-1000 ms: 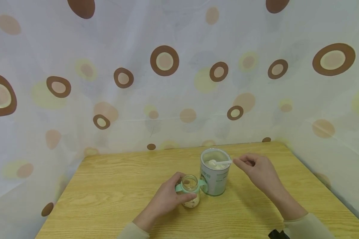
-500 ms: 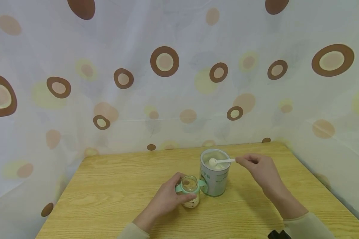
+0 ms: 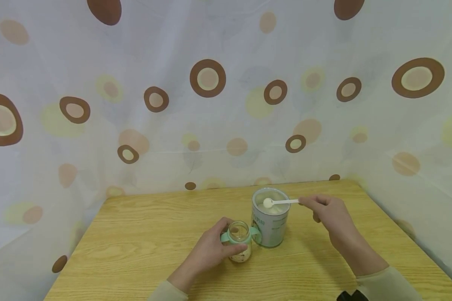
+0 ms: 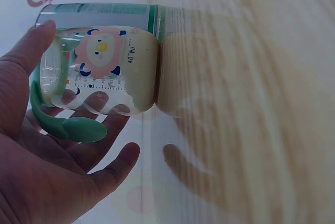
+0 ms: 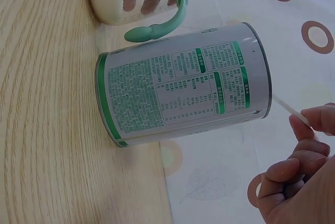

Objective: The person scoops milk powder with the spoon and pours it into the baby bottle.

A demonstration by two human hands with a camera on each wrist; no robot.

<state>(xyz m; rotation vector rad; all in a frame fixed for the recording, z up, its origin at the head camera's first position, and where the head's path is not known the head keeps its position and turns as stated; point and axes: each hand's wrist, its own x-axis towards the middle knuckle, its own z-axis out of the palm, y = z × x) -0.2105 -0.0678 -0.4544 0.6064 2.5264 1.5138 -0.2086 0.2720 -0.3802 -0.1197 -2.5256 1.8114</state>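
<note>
A clear baby bottle [image 3: 241, 256] with mint-green handles stands uncapped on the table, pale powder at its bottom. My left hand [image 3: 211, 247] grips it, thumb on the near side and fingers behind; the left wrist view shows a printed animal on the bottle [image 4: 99, 51]. Just right of it is an open milk powder can [image 3: 272, 230], white with a green band at its base. Between thumb and forefinger my right hand [image 3: 329, 215] pinches the end of a white measuring scoop [image 3: 285, 201]. The scoop's bowl, heaped with cream powder, is over the can's mouth.
A wood-grain table [image 3: 147, 234] lies beneath everything. Behind it and along both sides hangs a pale curtain [image 3: 226, 117] with brown and yellow ovals. Something small and black [image 3: 352, 296] shows by the right sleeve.
The scoop has come up out of the powder, its full bowl now plainly visible, and the right hand has shifted slightly right. The left hand and bottle have stayed put.
</note>
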